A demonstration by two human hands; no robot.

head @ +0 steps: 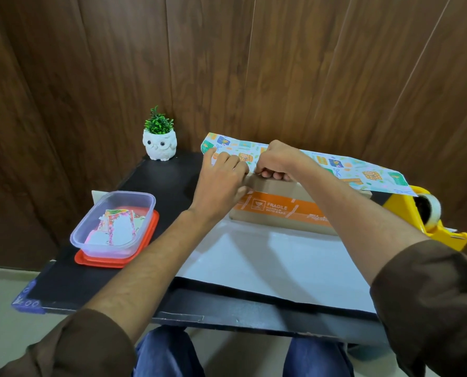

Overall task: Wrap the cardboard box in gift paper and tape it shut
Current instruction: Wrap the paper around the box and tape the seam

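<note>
On table (158, 183), cardboard box (277, 212) lying left-right

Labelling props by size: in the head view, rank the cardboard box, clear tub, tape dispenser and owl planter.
1. cardboard box, partly covered
2. clear tub and tape dispenser: too alike, dispenser partly hidden
3. owl planter
</note>
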